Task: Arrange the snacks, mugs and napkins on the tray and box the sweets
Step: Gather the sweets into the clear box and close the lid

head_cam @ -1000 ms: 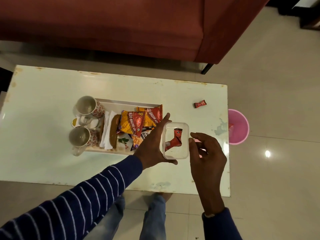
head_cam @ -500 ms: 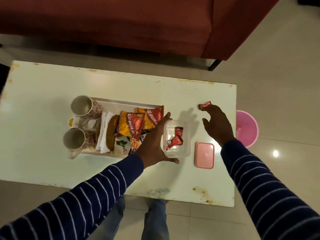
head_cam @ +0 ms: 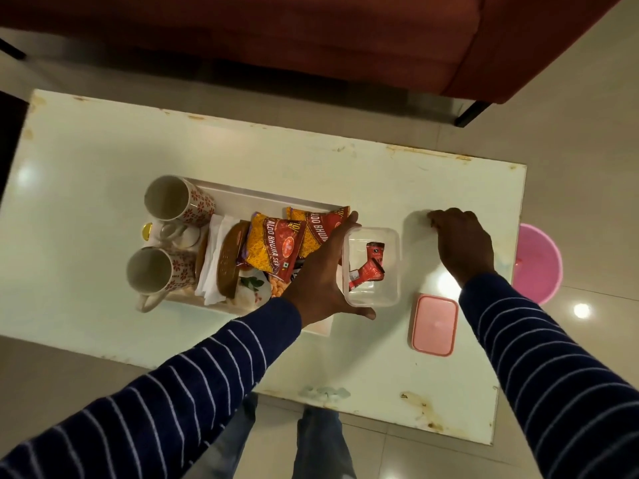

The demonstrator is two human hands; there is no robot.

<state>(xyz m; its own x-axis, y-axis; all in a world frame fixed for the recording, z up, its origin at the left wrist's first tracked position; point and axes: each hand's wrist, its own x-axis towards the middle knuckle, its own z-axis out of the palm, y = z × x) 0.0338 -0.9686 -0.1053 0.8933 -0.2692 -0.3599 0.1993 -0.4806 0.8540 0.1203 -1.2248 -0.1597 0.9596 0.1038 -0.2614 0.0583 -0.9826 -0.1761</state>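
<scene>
My left hand (head_cam: 318,281) grips the clear plastic box (head_cam: 371,303) by its left side, next to the tray. Two red wrapped sweets (head_cam: 367,273) lie inside the box. My right hand (head_cam: 463,243) rests on the table to the right of the box, fingers curled down over a red sweet that is hidden beneath them. The box's pink lid (head_cam: 434,324) lies flat near my right forearm. On the white tray (head_cam: 242,198) stand two patterned mugs (head_cam: 176,202) (head_cam: 155,274), white napkins (head_cam: 214,257) and orange-red snack packets (head_cam: 273,250).
The white table (head_cam: 103,150) is low, with worn edges. A pink bin (head_cam: 539,264) stands on the floor past its right end. A red sofa (head_cam: 311,36) runs along the far side. My legs show below the near edge.
My right hand left the box, put the pink lid down on the table and reached out right to the loose red sweet, now covered by its fingers. My left hand kept hold of the box.
</scene>
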